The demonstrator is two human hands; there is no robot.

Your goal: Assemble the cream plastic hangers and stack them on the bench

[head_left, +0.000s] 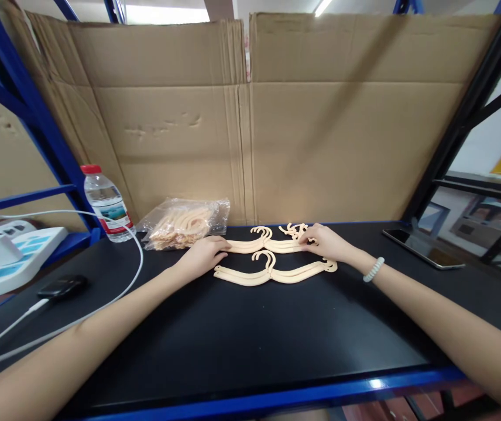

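Note:
Two groups of cream folding hangers lie one behind the other on the black table. My left hand (pixel 203 256) has its fingers closed around the left end of the rear hangers (pixel 250 247). At their right end my right hand (pixel 326 242) pinches the same hangers, with a pale coiled band on the wrist. The front hangers (pixel 250 277) lie flat just nearer to me, hooks pointing away. Behind the rear group, close to my right fingers, is a small pile of loose cream hooks (pixel 293 230). My fingertips partly hide the ends of the rear hangers.
A clear plastic bag (pixel 184 222) of cream parts lies at the back left, beside a red-capped water bottle (pixel 109 204). A white cable (pixel 139 257) crosses the left side near a power strip (pixel 9 257). A phone (pixel 421 248) lies right; cardboard (pixel 342 128) walls the back.

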